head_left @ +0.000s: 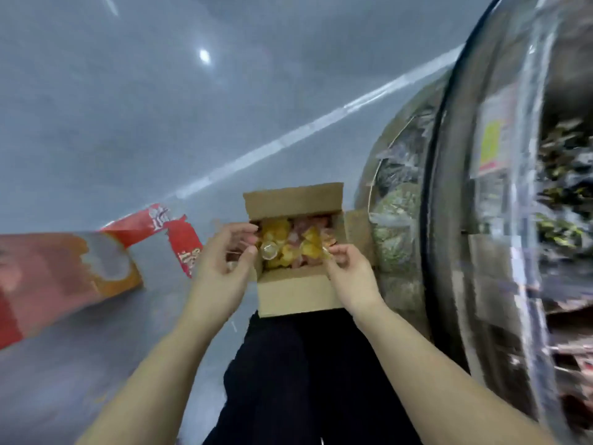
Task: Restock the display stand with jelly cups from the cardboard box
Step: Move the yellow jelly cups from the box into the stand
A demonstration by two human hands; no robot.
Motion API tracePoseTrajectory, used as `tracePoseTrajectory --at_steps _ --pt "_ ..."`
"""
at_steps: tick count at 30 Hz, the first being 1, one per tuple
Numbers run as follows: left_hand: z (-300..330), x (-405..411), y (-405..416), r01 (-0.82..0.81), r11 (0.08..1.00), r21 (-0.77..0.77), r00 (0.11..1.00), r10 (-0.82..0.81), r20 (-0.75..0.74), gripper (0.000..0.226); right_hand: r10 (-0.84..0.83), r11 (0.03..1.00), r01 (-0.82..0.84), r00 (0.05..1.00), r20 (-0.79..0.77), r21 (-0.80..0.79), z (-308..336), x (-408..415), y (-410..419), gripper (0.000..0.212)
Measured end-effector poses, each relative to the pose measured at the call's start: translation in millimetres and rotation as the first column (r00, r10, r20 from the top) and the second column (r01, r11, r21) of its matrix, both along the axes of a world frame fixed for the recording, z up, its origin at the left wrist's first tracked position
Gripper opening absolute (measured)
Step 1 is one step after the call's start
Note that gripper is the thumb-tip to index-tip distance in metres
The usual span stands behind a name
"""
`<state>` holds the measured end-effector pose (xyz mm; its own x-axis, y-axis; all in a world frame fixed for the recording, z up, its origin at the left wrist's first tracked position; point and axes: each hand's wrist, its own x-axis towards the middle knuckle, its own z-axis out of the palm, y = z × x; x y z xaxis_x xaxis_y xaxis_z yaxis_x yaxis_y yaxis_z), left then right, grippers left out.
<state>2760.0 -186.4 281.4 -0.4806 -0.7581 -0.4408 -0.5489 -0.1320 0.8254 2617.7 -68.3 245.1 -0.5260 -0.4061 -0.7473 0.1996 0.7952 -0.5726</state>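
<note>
The left hand [224,252] pinches a clear jelly cup [269,250] between its thumb and fingers, right over the near left corner of the cardboard box [298,293]. The right hand [348,271] has its fingers curled at the box's right edge and looks to be pinching a bit of yellow wrapping there, but the picture is too blurry to be sure.

The box sits open on the floor [128,123], just past the person's dark legs [305,380]. It holds a pile of yellow and pink jelly cups [288,242].

The display stand [481,187] is on the right, very close to the box. So the cup has to go to the right and up, across the box. The right hand is nearer the stand; the left hand has the farther reach.

Both arms reach straight out and down, with the hands facing each other over the box.

A red and orange carton [64,277] lies on the floor, off to the left.
</note>
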Motion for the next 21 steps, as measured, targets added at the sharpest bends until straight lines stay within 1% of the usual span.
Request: tracePoseTrajectory --at_steps 2,5,7,9,10,11,13,14,15,16,18,19,20,21 --pt "-68 10 5 -0.007 0.999 0.039 0.999 0.005 0.047 0.046 0.052 0.989 -0.049 0.998 -0.018 0.14 -75 5 4 0.017" --pt "-170 10 20 0.039 0.993 0.108 0.991 -0.052 0.121 0.032 0.194 0.937 -0.175 0.98 -0.033 0.302 -177 4 10 0.016" --pt "-232 2 28 0.055 0.984 0.169 0.988 -0.078 0.135 0.029 0.309 0.896 -0.277 0.95 -0.039 0.348 -236 -4 10 0.021" --pt "-285 -8 34 0.05 0.979 0.197 0.985 -0.082 0.154 0.028 0.436 0.857 -0.393 0.897 -0.064 0.333 -287 -15 9 0.031" --pt "-309 -12 35 0.057 0.984 0.171 0.976 -0.091 0.199 0.03 0.53 0.817 -0.469 0.84 -0.115 0.336 -308 -19 8 0.037" --pt "-330 -16 36 0.074 0.991 0.114 0.959 -0.102 0.264 0.033 0.631 0.756 -0.546 0.754 -0.182 0.361 -326 -24 7 0.042" --pt "-365 -24 37 0.101 0.995 -0.015 0.913 -0.087 0.399 0.043 0.804 0.592 -0.667 0.53 -0.271 0.452 -353 -31 5 0.053" --pt "-377 -29 36 0.086 0.995 -0.051 0.892 -0.054 0.45 0.05 0.866 0.499 -0.712 0.412 -0.282 0.494 -363 -32 3 0.058" --pt "-387 -35 36 0.052 0.996 -0.067 0.871 -0.012 0.491 0.057 0.91 0.414 -0.743 0.318 -0.267 0.526 -372 -30 1 0.064" --pt "-396 -42 34 0.012 0.997 -0.079 0.847 0.032 0.531 0.063 0.936 0.349 -0.757 0.262 -0.234 0.552 -380 -28 -1 0.072" --pt "-410 -57 31 -0.051 0.993 -0.109 0.786 0.107 0.609 0.068 0.965 0.264 -0.751 0.2 -0.171 0.606 -394 -21 -3 0.083" --pt "-416 -62 29 -0.073 0.989 -0.127 0.755 0.137 0.641 0.066 0.971 0.237 -0.736 0.167 -0.168 0.634 -400 -17 -3 0.081" --pt "-420 -67 27 -0.1 0.985 -0.14 0.731 0.168 0.662 0.064 0.971 0.235 -0.719 0.138 -0.197 0.654 -403 -14 -3 0.072" --pt "-422 -70 24 -0.138 0.98 -0.145 0.717 0.2 0.668 0.061 0.961 0.261 -0.702 0.125 -0.246 0.663 -405 -13 -2 0.06"
